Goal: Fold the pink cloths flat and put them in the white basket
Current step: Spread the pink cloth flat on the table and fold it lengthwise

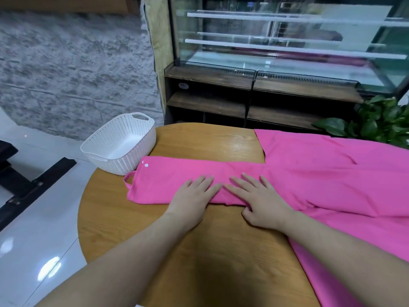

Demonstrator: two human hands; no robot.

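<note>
The folded pink cloth (pixel 177 173) lies as a long band across the middle of the tabletop (pixel 199 251), its long axis running left to right, its looped end nearest the left edge. Both hands lie flat on its near edge, fingers straight, gripping nothing: the left hand (pixel 194 196) toward the looped end, the right hand (pixel 259 198) beside it. A second pink cloth (pixel 332 169) spreads over the right side. The white basket (pixel 119 142) sits at the far left edge, closest to the left hand.
</note>
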